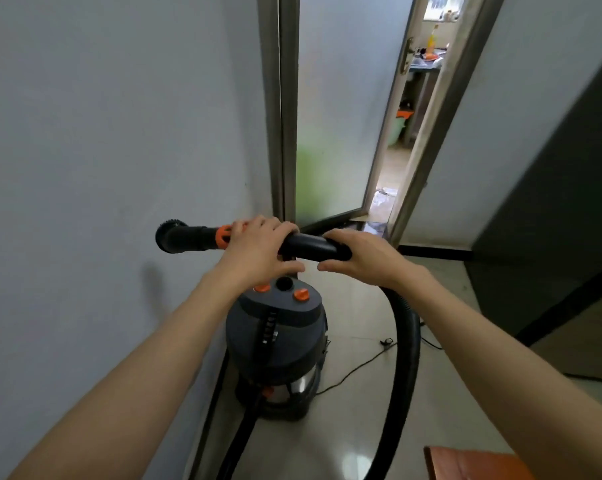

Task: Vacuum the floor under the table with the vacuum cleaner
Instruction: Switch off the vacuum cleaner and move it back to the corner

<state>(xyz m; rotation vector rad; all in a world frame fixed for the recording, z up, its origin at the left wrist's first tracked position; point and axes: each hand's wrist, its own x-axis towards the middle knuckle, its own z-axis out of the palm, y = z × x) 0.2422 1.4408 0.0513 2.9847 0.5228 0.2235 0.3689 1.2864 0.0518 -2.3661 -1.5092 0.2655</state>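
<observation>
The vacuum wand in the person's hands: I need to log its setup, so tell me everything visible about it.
The vacuum wand is a black, plastic-looking tube held roughly level above the canister. At its left end sits a round brush head behind an orange collar. The left hand grips near the collar, the right hand the other end, where the black hose curves down.

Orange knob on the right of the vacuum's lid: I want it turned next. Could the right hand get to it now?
Probably yes: the orange knob sits uncovered just below the right hand, but that hand grips the black tube and must let go first.
</observation>
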